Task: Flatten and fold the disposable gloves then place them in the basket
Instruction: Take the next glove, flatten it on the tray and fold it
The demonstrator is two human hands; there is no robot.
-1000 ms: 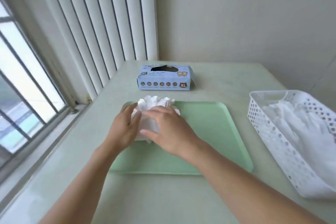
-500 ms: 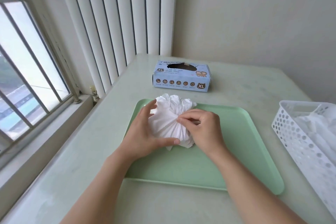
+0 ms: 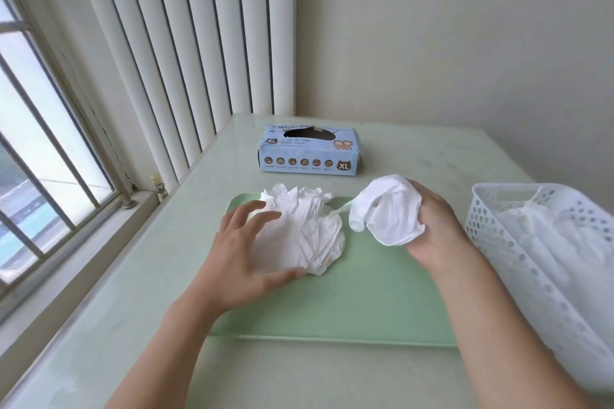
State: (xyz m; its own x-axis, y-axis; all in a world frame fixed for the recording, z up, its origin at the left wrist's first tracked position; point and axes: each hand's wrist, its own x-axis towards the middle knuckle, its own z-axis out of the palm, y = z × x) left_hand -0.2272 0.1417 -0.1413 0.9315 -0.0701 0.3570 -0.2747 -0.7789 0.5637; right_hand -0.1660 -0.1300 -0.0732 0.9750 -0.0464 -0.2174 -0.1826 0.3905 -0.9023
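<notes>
One glove (image 3: 392, 212) is gripped by the right hand (image 3: 432, 229); the left hand (image 3: 242, 259), fingers spread wide, is rested on the crumpled gloves (image 3: 305, 232) on the tray (image 3: 365, 302).

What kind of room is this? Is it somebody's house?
Probably a room in a home, though I can't be sure. A pale green table stands in a corner by a barred window with white vertical blinds. On the table are a glove box and a white basket.

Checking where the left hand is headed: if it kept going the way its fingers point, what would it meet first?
Most likely the crumpled gloves on the tray. The left hand points forward and right with fingers spread at the pile's near edge; whether it touches is unclear.
</notes>
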